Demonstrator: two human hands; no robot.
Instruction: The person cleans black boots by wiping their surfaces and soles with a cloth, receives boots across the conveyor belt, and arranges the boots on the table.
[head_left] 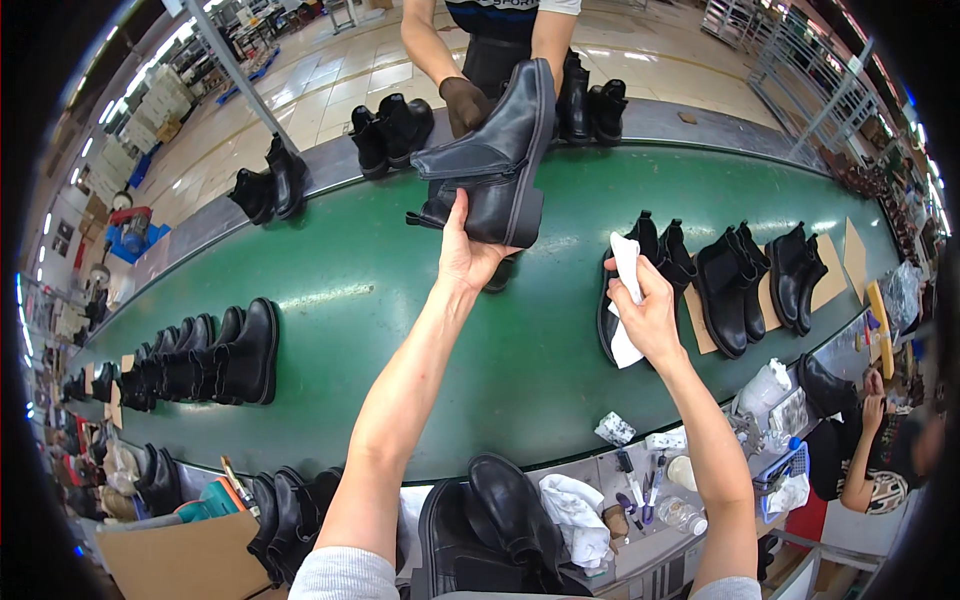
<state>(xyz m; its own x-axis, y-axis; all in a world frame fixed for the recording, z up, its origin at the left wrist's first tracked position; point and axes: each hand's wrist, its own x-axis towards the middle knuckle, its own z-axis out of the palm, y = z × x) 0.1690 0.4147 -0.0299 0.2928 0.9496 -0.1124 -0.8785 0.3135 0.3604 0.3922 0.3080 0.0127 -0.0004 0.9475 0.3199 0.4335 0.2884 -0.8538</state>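
My left hand (pixel 470 252) grips a black leather ankle boot (pixel 495 145) by the heel end, raised over the green table and tilted with its toe up and away. The boot's dark sole faces right. In my right hand (pixel 648 305) a white cloth (pixel 627 270) is pinched, its ends sticking out above and below the fingers. Just behind that hand stand a pair of black boots (pixel 675 252), partly covered by the hand and cloth. More black boots (pixel 722 295) are beside them on cardboard sheets.
The long green table (pixel 350 330) carries a row of black boots (pixel 245 350) at left. Black boots (pixel 490 510), a crumpled white cloth (pixel 575 515), pens (pixel 655 478) and a bottle (pixel 683 515) lie on the near ledge. A co-worker with a brown glove (pixel 465 105) stands opposite.
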